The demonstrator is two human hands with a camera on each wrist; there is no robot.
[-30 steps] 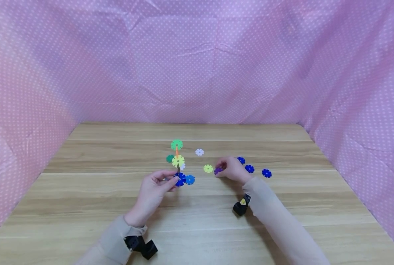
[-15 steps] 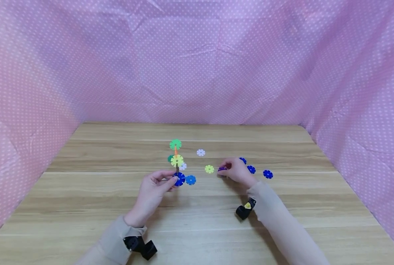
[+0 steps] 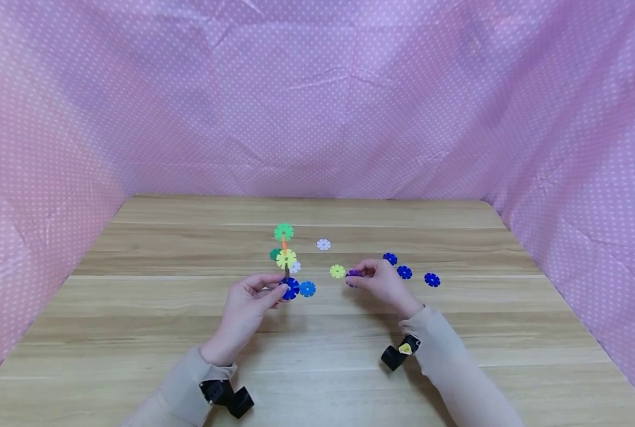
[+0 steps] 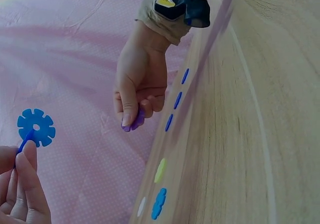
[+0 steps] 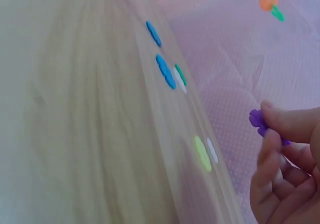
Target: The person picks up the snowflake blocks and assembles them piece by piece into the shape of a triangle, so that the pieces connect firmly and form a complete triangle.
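Observation:
My left hand (image 3: pixel 250 311) pinches a dark blue notched plastic disc (image 3: pixel 290 289) between thumb and fingers. It is the near end of a chain of slotted-together discs, with a brown one (image 3: pixel 287 271) edge-on, then yellow (image 3: pixel 286 258), orange (image 3: pixel 284 244) and green (image 3: pixel 283 232). In the left wrist view, a blue disc (image 4: pixel 44 120) stands face-on by the left fingertips. Thumb and fingers of my right hand (image 3: pixel 383 284) pinch a purple notched disc (image 3: pixel 354 277). The right wrist view has this purple disc (image 5: pixel 257 118) raised off the table, partly covered by the fingers.
On the wooden table (image 3: pixel 317 373) lie a light blue disc (image 3: pixel 307 289), a yellow-green one (image 3: pixel 337 271), a white one (image 3: pixel 324 244) and three dark blue discs (image 3: pixel 404 272) at right. Another white disc (image 3: pixel 296 267) and a dark green one (image 3: pixel 275 254) lie behind the chain. Pink dotted cloth (image 3: pixel 317 118) surrounds the table.
My right hand shifted a little right, then came back slightly left and nearer, and the purple disc in its fingers turned to show more of its face. The left hand stayed almost still.

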